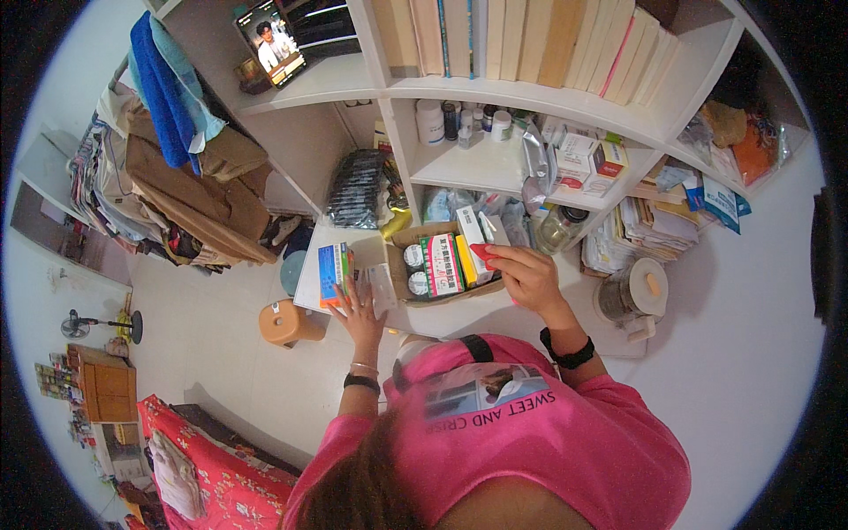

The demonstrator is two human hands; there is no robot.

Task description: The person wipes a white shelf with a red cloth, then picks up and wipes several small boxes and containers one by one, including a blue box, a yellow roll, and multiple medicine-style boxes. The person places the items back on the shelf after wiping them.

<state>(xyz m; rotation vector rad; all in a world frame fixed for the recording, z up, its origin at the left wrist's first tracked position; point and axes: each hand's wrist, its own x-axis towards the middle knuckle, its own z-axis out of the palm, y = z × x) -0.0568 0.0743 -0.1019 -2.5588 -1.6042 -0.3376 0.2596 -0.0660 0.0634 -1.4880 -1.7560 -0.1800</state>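
My right hand (530,275) pinches a small red object (481,253) above the right side of an open cardboard box (424,302); what it is cannot be told. Inside that box stand a green-and-white medicine carton (442,265), a yellow-edged carton (467,262), a tall white carton (472,228) and two round-topped white containers (416,283). My left hand (360,318) rests with fingers spread at the front of a blue medicine carton (333,268), which lies over an orange one. Beside those fingers is a clear plastic bag or sheet (379,288).
Shelves behind hold white pill bottles (430,122), medicine cartons (583,165) and books (530,43). A glass jar (562,228), a lidded pitcher (633,291) and stacked papers (636,232) stand right. A lit phone (271,43) leans upper left; an orange stool (286,323) stands below left.
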